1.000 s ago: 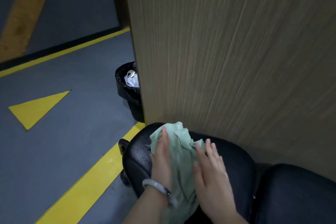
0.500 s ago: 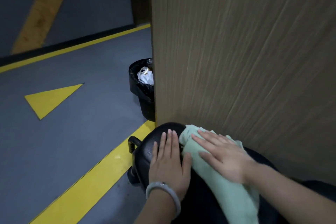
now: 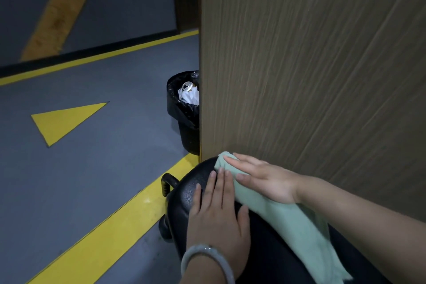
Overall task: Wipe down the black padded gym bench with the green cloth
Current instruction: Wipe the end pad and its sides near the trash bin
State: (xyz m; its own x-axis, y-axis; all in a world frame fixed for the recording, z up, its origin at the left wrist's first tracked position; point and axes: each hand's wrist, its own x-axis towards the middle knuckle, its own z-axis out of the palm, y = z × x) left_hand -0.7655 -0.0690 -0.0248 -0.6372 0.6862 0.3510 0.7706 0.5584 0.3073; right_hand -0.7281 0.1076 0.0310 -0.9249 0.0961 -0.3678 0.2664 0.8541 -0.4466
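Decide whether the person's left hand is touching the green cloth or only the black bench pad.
Cannot tell. In the head view the left hand lies flat on the bench pad, its thumb right at the green cloth edge.

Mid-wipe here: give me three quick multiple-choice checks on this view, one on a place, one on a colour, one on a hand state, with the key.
1. Where does the bin stand?
A. on the bench
B. on the floor, partly hidden behind the wood panel's edge
C. on the yellow triangle

2. What colour is the cloth?
A. pale green
B. red
C. white

3. How does the right hand lie?
A. fist in the air
B. pinching the bin liner
C. flat, fingers straight, pressing the cloth onto the bench

Key: 1 B, the wood panel cuts off its right side. 2 A, it shows pale green against the black pad. 3 C, straight fingers lie on the cloth, while the left hand rests flat on the bare pad beside it.
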